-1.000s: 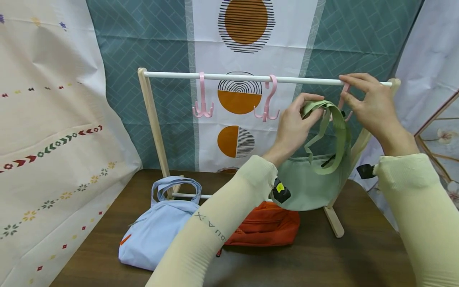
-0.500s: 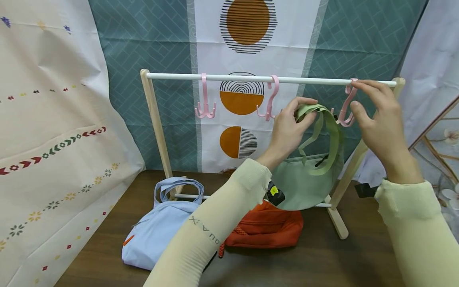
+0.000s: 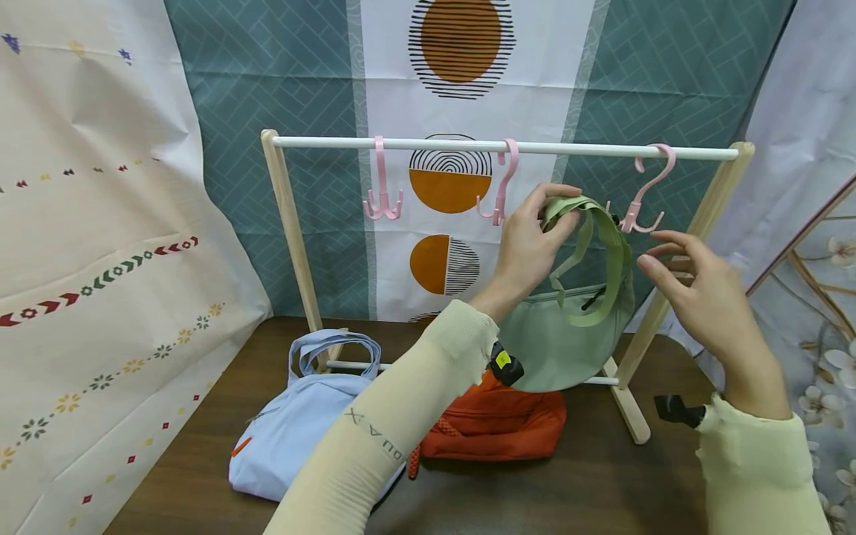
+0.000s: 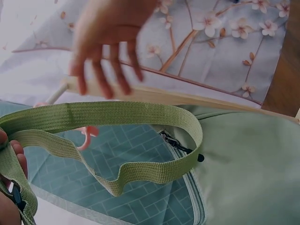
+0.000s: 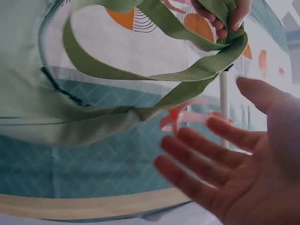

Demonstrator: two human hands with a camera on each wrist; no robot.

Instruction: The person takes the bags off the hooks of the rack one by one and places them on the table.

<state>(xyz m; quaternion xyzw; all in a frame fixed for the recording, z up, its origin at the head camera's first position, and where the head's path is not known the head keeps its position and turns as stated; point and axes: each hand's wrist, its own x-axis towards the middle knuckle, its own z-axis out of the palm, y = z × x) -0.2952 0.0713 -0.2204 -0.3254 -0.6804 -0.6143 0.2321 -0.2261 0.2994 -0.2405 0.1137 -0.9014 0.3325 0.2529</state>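
Note:
My left hand [image 3: 528,241] pinches the looped strap [image 3: 620,260] of a pale green bag [image 3: 565,342], which hangs down in front of the rack. In the left wrist view the webbing strap [image 4: 103,112] loops out from the fingers toward the bag's zipper. Beside the strap, a pink hook [image 3: 652,182] hangs tilted from the white rail; the strap's upper part lies close to its left prong. My right hand [image 3: 712,290] is just below and right of that hook, fingers spread and holding nothing. The right wrist view shows its palm [image 5: 243,187] apart from the strap.
Two more pink hooks, one at left [image 3: 383,186] and one mid-rail [image 3: 503,182], hang from the white rail [image 3: 568,149] of a wooden-legged rack. A light blue bag [image 3: 304,431] and an orange-red bag [image 3: 508,423] lie on the brown table [image 3: 588,490].
My right hand has let go of the right pink hook and moved down from the rail. That hook now hangs tilted. My left hand, still holding the strap, has shifted slightly left with the bag.

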